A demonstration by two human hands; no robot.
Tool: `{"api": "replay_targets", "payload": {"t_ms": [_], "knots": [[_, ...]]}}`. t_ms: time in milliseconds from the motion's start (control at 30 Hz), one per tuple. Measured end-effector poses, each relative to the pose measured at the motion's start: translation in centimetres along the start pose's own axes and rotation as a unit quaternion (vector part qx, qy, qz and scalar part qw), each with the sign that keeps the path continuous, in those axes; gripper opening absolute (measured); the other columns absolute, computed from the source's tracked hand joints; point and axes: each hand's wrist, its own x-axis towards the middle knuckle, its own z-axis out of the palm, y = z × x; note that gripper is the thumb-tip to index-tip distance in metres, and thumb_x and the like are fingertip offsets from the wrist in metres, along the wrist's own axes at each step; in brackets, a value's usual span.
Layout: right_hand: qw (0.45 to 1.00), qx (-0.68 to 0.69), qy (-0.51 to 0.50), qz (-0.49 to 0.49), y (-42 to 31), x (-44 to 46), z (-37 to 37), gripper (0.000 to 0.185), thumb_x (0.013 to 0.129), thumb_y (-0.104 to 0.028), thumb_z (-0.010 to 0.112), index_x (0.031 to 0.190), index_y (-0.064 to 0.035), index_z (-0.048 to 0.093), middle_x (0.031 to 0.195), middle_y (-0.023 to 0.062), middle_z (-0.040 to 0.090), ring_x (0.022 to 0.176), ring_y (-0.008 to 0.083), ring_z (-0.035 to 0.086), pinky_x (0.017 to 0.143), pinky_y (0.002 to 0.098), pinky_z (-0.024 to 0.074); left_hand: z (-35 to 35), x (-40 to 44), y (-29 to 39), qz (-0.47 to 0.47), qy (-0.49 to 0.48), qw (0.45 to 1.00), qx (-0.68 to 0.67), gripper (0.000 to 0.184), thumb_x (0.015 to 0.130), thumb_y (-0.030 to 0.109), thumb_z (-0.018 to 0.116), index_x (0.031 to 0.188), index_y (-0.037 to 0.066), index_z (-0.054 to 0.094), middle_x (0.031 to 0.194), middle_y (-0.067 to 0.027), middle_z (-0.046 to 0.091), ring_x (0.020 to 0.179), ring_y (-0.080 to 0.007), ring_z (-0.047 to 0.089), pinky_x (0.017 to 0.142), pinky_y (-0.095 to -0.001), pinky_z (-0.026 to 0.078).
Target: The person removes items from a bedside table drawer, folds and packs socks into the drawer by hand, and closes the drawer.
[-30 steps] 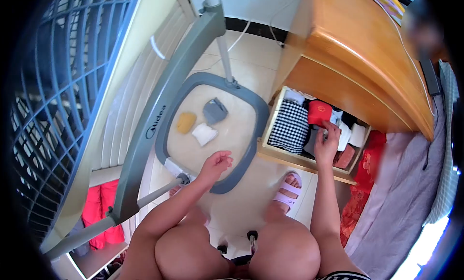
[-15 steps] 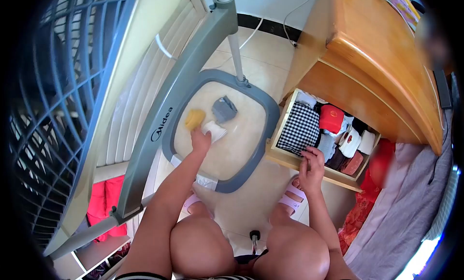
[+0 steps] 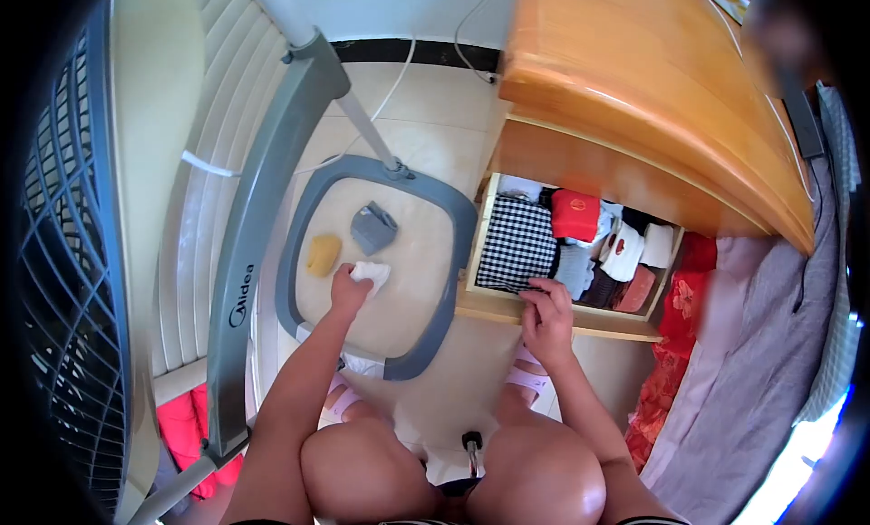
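Note:
My left hand (image 3: 350, 289) is closed on a small white folded cloth (image 3: 373, 273), just over the floor inside the grey fan base. Near it lie a yellow folded cloth (image 3: 323, 254) and a grey folded cloth (image 3: 373, 228). My right hand (image 3: 549, 316) is at the front board of an open wooden drawer (image 3: 580, 318), its bent fingers over the top edge. Inside the drawer, a black-and-white checked cloth (image 3: 518, 244) fills the left part. A red folded item (image 3: 575, 215) and several rolled white, grey, dark and reddish pieces lie beside it.
A grey fan stand (image 3: 272, 199) marked Midea rises on the left, its ring base (image 3: 464, 244) on the tiled floor. The wooden cabinet (image 3: 625, 81) holds the drawer. Grey-purple bedding (image 3: 761, 362) and red fabric (image 3: 666, 380) hang at right. A white cable (image 3: 399, 85) runs behind.
The view has shifted, so the scene appears further left. My left hand has closed on the white cloth and drawn it slightly away from the yellow one. My right hand stays at the drawer front.

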Motion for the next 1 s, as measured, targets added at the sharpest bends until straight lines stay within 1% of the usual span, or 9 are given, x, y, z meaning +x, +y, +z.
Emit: {"api": "replay_targets", "payload": {"t_ms": [133,267,533,667,700,733,767,900,1000], "knots": [[0.998,0.061,-0.008,0.007,-0.6,0.9,-0.1,0.023,0.066,0.007,0.057,0.086,-0.003,0.062,0.099,0.0122,0.058,0.092,0.0294,0.056,0.081,0.039,0.0444,-0.5,-1.3,3.6,0.021,-0.067,0.947,-0.314,0.047,0.069,0.005,0.065,0.114,0.001,0.05,0.103,-0.0097,0.059,0.092,-0.0176,0.058,0.08,-0.0279,0.046],[0.989,0.142,-0.038,0.023,-2.7,2.7,0.7,0.025,0.073,0.0,0.062,0.098,-0.0024,0.059,0.096,0.0126,0.059,0.093,0.0278,0.056,0.079,0.0349,0.0464,-1.6,-4.1,8.8,0.053,-0.16,0.885,-0.433,0.045,0.073,0.0,0.06,0.116,0.001,0.048,0.105,-0.0081,0.058,0.098,-0.0158,0.056,0.086,-0.0283,0.044],[0.922,0.237,-0.173,0.252,-5.0,2.7,0.2,0.038,0.082,-0.016,0.067,0.111,0.0013,0.05,0.093,0.0127,0.062,0.078,0.0198,0.063,0.07,0.0301,0.0503,0.7,-12.0,15.3,0.17,-0.314,0.868,-0.345,0.048,0.082,0.007,0.061,0.125,0.004,0.041,0.118,-0.0063,0.05,0.107,-0.0173,0.05,0.092,-0.03,0.04],[0.852,0.407,0.038,0.328,-0.9,1.1,-0.9,0.031,0.086,-0.009,0.063,0.113,0.0014,0.053,0.101,0.0069,0.062,0.088,0.012,0.06,0.076,0.0265,0.0497,0.7,-13.1,14.7,0.357,-0.26,0.881,-0.169,0.051,0.084,0.013,0.061,0.131,0.01,0.039,0.129,-0.0088,0.04,0.12,-0.02,0.039,0.097,-0.0362,0.037],[0.862,0.374,0.06,0.337,0.6,1.3,-2.2,0.03,0.085,-0.009,0.063,0.111,0.0012,0.054,0.1,0.0068,0.063,0.091,0.0118,0.06,0.08,0.0273,0.0486,0.6,-13.3,14.5,0.336,-0.259,0.89,-0.169,0.05,0.085,0.014,0.06,0.131,0.014,0.041,0.13,-0.01,0.038,0.124,-0.0206,0.034,0.099,-0.0394,0.034],[0.832,0.39,0.119,0.377,1.0,2.1,-3.6,0.025,0.086,-0.011,0.063,0.107,-0.0002,0.056,0.091,0.0058,0.064,0.077,0.0097,0.061,0.066,0.0245,0.0499,0.5,-13.2,14.3,0.337,-0.259,0.889,-0.171,0.05,0.085,0.014,0.06,0.131,0.014,0.041,0.13,-0.01,0.038,0.124,-0.0206,0.034,0.099,-0.0394,0.034],[0.824,0.352,0.135,0.423,1.3,2.8,-5.3,0.025,0.088,-0.019,0.061,0.107,-0.0042,0.056,0.077,0.0024,0.063,0.05,0.007,0.052,0.038,0.019,0.0329,0.2,-13.2,14.0,0.32,-0.237,0.907,-0.138,0.049,0.085,0.014,0.06,0.13,0.013,0.042,0.129,-0.0087,0.039,0.123,-0.0197,0.036,0.098,-0.0371,0.035],[0.779,0.41,0.221,0.42,6.9,4.6,-8.3,0.021,0.087,-0.014,0.059,0.102,0.0008,0.055,0.081,0.008,0.063,0.057,0.0148,0.06,0.044,0.0225,0.0445,0.0,-12.9,13.2,0.171,-0.248,0.929,-0.215,0.042,0.086,0.011,0.058,0.127,0.01,0.047,0.127,-0.005,0.044,0.119,-0.0168,0.041,0.095,-0.0301,0.037],[0.736,0.441,0.24,0.455,8.5,6.9,-9.9,0.021,0.086,-0.01,0.059,0.099,0.0065,0.054,0.082,0.0125,0.063,0.064,0.0182,0.064,0.051,0.0228,0.052,0.1,-12.9,12.8,0.178,-0.241,0.92,-0.255,0.039,0.087,0.008,0.057,0.125,0.007,0.049,0.125,-0.0042,0.049,0.116,-0.0149,0.045,0.093,-0.0265,0.038]]}}
